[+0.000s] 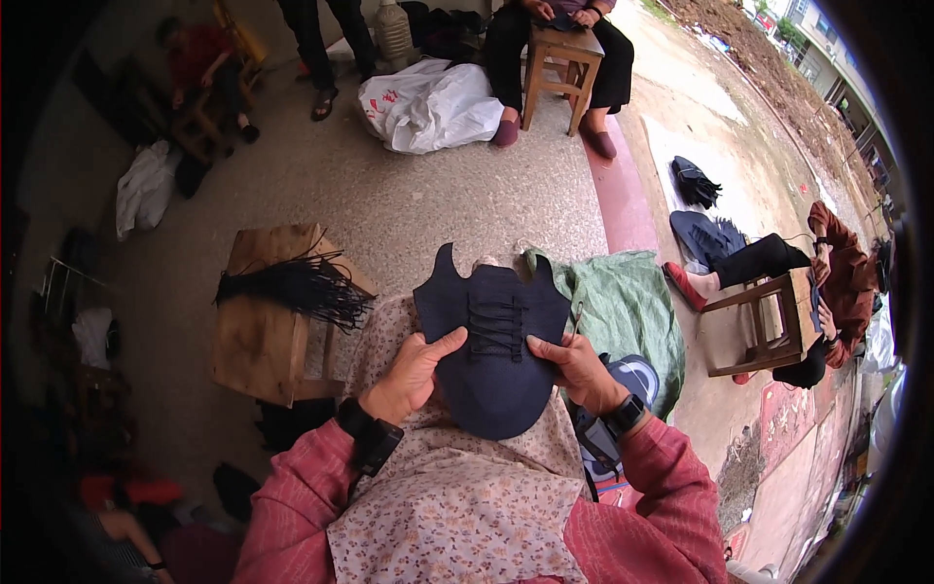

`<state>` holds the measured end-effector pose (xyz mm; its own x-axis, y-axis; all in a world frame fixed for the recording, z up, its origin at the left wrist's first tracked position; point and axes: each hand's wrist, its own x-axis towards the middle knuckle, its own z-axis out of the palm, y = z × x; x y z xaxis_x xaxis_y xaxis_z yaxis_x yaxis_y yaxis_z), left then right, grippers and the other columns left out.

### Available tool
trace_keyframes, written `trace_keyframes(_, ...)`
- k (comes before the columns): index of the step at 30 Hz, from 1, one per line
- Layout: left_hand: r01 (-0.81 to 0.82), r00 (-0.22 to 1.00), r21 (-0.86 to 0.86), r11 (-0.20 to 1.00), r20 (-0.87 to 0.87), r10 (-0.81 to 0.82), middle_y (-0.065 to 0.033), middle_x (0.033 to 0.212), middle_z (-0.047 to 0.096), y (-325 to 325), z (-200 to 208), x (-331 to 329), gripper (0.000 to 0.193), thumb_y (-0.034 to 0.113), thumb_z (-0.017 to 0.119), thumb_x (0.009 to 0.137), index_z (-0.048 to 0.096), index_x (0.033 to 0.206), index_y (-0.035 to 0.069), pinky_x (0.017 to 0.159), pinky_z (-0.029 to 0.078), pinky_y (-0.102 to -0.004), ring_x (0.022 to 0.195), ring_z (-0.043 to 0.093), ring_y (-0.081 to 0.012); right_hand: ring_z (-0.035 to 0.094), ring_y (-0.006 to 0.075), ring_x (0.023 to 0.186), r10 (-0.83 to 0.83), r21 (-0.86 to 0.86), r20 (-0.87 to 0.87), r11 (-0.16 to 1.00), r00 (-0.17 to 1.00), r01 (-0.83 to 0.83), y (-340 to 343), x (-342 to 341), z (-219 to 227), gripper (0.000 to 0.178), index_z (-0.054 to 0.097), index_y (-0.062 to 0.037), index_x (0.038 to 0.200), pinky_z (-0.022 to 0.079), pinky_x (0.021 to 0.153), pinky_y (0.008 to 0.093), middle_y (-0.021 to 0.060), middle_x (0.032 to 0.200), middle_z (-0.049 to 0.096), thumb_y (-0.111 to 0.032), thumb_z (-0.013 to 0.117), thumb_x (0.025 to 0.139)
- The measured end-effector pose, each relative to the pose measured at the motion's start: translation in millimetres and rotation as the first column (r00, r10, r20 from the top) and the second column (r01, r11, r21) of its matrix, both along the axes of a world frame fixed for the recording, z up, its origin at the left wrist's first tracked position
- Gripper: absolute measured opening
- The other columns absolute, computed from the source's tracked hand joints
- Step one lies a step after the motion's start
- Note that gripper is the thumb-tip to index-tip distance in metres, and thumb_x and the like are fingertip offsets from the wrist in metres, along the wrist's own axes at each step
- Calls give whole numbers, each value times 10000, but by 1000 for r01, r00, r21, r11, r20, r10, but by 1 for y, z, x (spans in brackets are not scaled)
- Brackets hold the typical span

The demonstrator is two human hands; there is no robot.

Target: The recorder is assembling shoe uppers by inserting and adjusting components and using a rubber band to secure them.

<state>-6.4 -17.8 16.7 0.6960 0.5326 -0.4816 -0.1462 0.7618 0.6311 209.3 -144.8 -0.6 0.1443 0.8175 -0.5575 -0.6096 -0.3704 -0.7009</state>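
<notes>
On our lap, we grip the dark shoe upper (493,350) with left hand (413,375) and right hand (576,368); several lace rows look threaded, and more laces (292,287) wait left.

Speckled concrete floor (409,209), wooden stools (562,51), daylight

Head camera – looks steeply down, close over the lap (457,487).

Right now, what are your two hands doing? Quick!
Left hand: closed on the dark navy laced fabric shoe upper, thumb on top.
Right hand: gripping its other edge.
</notes>
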Motion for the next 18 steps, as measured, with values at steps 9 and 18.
trace_keyframes(9, 5, 996, 166, 986, -92, 10, -115, 1070, 703, 17, -13, -9, 244, 134, 675, 931, 644, 1106, -33, 807, 572, -316, 915, 694, -173, 415, -9, 593, -347, 342, 505, 921, 790, 186, -14, 15, -10, 136, 583, -51, 900, 324, 517, 172, -78, 706, 513, -86, 714, 898)
trace_keyframes(18, -47, 994, 124, 991, -87, 58, -92, 1057, 699, 9, -9, 2, 349, 144, 760, 863, 639, 1142, -26, 817, 556, -290, 920, 676, -143, 560, 75, 716, -33, 314, 839, 845, 544, -433, 10, -4, -6, 131, 636, -10, 951, 455, 618, 247, 45, 857, 618, -76, 721, 877)
